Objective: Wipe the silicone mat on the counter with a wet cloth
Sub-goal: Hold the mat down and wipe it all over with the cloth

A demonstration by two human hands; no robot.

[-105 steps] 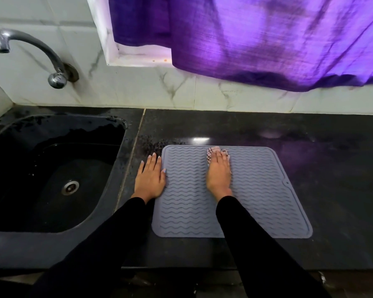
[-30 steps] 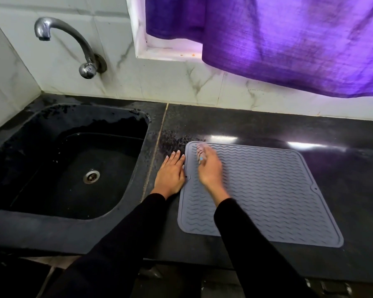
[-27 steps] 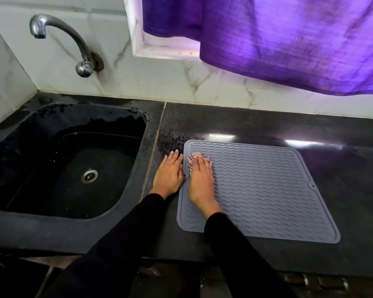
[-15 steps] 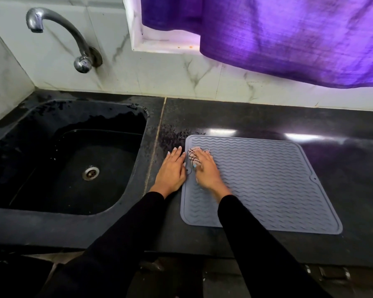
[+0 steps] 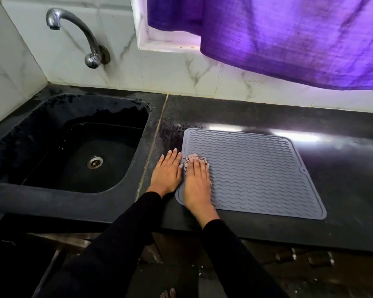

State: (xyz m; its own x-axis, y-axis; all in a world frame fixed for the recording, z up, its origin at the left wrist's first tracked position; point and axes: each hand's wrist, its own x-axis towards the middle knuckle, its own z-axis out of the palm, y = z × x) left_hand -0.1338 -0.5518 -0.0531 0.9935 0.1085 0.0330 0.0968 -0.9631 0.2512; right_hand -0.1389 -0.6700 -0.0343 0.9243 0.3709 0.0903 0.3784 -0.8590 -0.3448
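Right hand (image 5: pixel 196 181) flat, fingers straight, pressing cloth (image 5: pixel 191 160) on mat (image 5: pixel 256 173); left hand (image 5: pixel 167 168) flat on surface (image 5: pixel 342 179), bracing mat edge. Risk: mat sliding on wet surface.

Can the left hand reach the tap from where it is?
Probably yes. The left hand lies flat beside the mat, holding nothing, and only the open sink lies between it and the tap.

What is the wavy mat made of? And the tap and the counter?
The mat looks like soft grey silicone or rubber: matte, with moulded wavy ridges and a raised rim. The tap looks like metal, silvery and a bit dulled. The counter seems to be polished dark stone, since it mirrors the window light, though the look alone can't settle that.
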